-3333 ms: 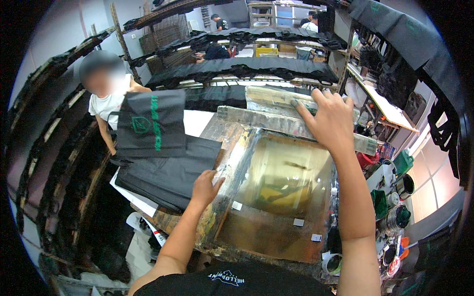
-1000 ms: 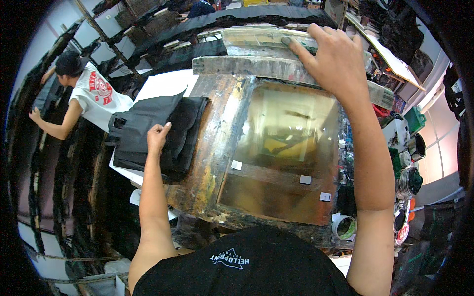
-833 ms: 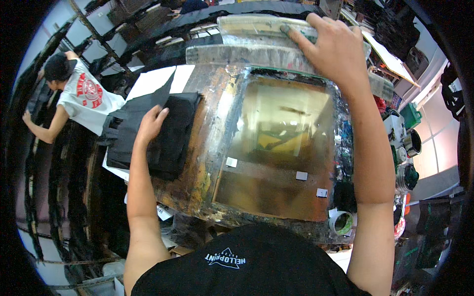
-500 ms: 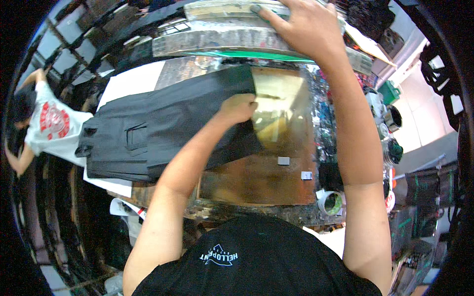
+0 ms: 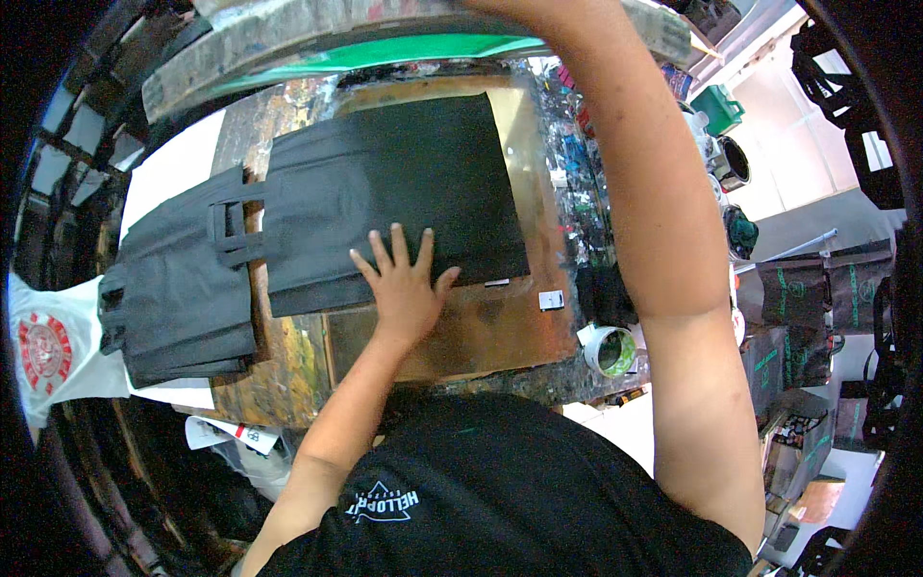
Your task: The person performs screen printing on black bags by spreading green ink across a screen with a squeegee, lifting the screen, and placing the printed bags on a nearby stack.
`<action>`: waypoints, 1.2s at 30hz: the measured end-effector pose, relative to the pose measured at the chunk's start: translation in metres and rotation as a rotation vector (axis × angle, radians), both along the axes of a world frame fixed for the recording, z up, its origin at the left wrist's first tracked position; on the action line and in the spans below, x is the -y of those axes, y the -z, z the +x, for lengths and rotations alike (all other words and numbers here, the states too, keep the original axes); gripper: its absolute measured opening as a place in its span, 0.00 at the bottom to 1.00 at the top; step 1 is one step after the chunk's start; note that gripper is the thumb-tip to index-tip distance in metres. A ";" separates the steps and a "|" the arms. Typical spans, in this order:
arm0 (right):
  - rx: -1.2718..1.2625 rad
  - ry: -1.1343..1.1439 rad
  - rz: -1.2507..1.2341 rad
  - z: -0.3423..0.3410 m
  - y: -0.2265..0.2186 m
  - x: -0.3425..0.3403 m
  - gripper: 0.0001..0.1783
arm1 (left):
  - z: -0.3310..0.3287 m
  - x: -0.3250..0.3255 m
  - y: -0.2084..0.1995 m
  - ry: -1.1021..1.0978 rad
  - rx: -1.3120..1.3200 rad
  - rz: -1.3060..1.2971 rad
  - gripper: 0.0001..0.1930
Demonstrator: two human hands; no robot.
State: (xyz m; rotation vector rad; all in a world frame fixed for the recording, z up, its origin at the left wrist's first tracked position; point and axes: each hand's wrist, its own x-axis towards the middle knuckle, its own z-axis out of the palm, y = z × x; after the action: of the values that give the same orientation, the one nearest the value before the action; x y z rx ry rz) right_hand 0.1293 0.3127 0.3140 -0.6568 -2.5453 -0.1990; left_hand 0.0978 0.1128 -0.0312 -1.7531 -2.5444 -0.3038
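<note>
A black fabric tote bag [image 5: 385, 183] lies flat over a brown board [image 5: 452, 341] on the work table. My left hand [image 5: 404, 288] rests on its near part, fingers spread and holding nothing. Left of it is a stack of similar black bags [image 5: 183, 288]; strap handles lie between the two. Beyond the bag, a thick wooden frame [image 5: 317, 58] with green mesh [image 5: 385, 56] is raised across the table. My right arm stretches up to this frame. Only the edge of my right hand [image 5: 514, 8] shows at the top; its fingers are cut off. A small white tag [image 5: 551, 300] sits beside the bag.
A co-worker in a white shirt [image 5: 58, 356] stands at the left, by the stack. A white tub with green inside [image 5: 611, 351] is near the table's right corner. Jars and a dark open can [image 5: 734, 162] line the right edge. Black bags [image 5: 798, 308] hang farther right.
My left hand has let go of the bag's right edge and now lies spread on its near part. The bag has come off the stack onto the board. The view has shifted.
</note>
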 end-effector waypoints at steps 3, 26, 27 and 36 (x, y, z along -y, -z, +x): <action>-0.015 0.012 0.020 0.004 -0.006 0.009 0.40 | -0.009 -0.007 0.010 -0.009 0.021 -0.028 0.39; -0.176 0.008 0.108 -0.002 0.015 0.000 0.37 | 0.022 -0.033 -0.001 0.037 0.044 -0.038 0.45; -0.181 0.028 0.148 -0.002 0.020 -0.003 0.37 | 0.012 -0.028 -0.020 0.037 0.030 -0.099 0.47; -0.181 -0.019 0.295 0.036 0.092 0.048 0.30 | -0.138 0.060 -0.166 -0.027 1.213 1.059 0.53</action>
State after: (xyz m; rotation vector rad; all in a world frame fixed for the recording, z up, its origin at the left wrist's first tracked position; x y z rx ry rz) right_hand 0.1649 0.2649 0.2220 -0.5111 -2.2867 -0.4762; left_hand -0.0405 0.0531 0.1345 -1.1236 -1.8935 -2.6822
